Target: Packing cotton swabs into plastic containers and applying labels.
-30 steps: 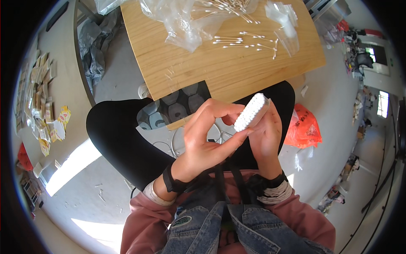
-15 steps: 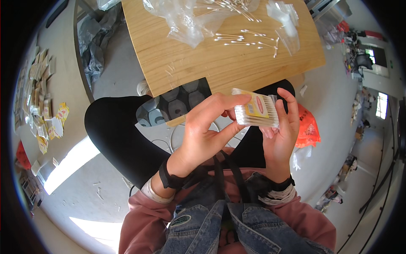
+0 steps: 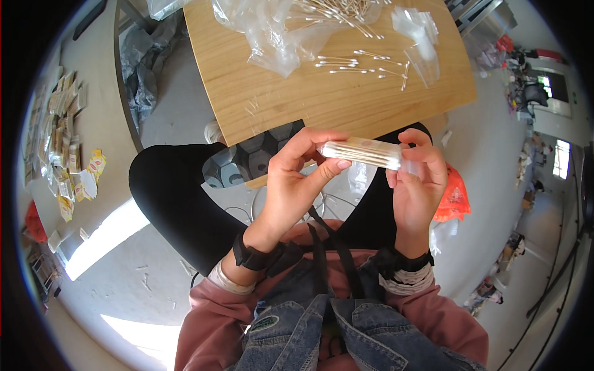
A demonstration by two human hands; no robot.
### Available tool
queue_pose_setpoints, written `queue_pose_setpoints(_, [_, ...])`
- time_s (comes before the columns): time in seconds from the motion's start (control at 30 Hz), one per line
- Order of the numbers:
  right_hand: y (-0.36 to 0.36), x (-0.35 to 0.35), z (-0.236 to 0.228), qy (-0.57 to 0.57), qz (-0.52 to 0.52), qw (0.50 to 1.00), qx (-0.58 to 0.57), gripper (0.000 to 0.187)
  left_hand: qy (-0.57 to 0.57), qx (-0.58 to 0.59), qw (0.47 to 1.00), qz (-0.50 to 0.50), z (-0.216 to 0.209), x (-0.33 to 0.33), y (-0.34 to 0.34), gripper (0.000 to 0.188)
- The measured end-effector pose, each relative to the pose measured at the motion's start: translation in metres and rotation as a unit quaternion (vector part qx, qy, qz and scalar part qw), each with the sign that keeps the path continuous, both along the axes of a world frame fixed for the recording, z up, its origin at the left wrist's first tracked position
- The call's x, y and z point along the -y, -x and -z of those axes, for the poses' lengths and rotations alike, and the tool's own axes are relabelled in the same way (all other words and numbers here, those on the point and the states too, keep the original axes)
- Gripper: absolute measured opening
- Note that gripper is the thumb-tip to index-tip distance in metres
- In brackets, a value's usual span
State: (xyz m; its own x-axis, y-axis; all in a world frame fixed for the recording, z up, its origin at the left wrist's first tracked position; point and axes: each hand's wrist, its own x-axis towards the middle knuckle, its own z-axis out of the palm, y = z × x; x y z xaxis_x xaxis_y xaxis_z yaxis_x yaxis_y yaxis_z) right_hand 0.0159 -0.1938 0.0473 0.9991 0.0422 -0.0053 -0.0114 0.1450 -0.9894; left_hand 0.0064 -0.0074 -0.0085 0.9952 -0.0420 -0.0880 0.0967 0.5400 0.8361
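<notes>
A clear plastic pack of cotton swabs point(image 3: 365, 153) is held up over my lap, with its narrow side turned toward me. My left hand point(image 3: 301, 164) pinches its left end between thumb and fingers. At the other end, my right hand point(image 3: 418, 170) has its thumb and fingers closed on the pack's clear wrapper. White swab tips and pale sticks show through the plastic. Loose cotton swabs point(image 3: 337, 62) lie on the wooden table point(image 3: 278, 102) beyond my hands, with a larger heap at the far edge.
Crumpled clear plastic bags point(image 3: 272, 46) and a small clear bag point(image 3: 422, 49) lie on the table. At the left, another surface carries several filled swab packs point(image 3: 60, 133) and yellow cards point(image 3: 97, 162). A red bag point(image 3: 455, 196) sits beside my right leg.
The pack has been tipped so that its yellow-labelled broad face has turned away and its narrow side shows. Both hands still hold it; the right fingers have curled in more.
</notes>
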Motion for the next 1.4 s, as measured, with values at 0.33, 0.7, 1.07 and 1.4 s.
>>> queue_pose_setpoints(0.33, [-0.015,0.012,0.023,-0.001,-0.032,0.995,0.092,0.013,-0.256,0.2,0.939,-0.111,0.0,-0.009,-0.007,0.038])
queue_pose_setpoints(0.7, [-0.031,0.013,0.028,0.034,0.005,0.996,0.077,0.013,-0.359,0.146,0.912,-0.135,0.003,-0.006,-0.02,0.047])
queue_pose_setpoints(1.07, [-0.061,0.0,0.03,0.316,-0.055,0.936,0.145,0.011,-0.317,0.1,0.942,-0.047,0.015,0.007,-0.044,0.027])
queue_pose_setpoints(1.4, [-0.067,0.021,0.044,0.205,-0.061,0.973,0.088,0.01,-0.425,0.162,0.886,-0.087,-0.001,0.022,-0.051,0.016])
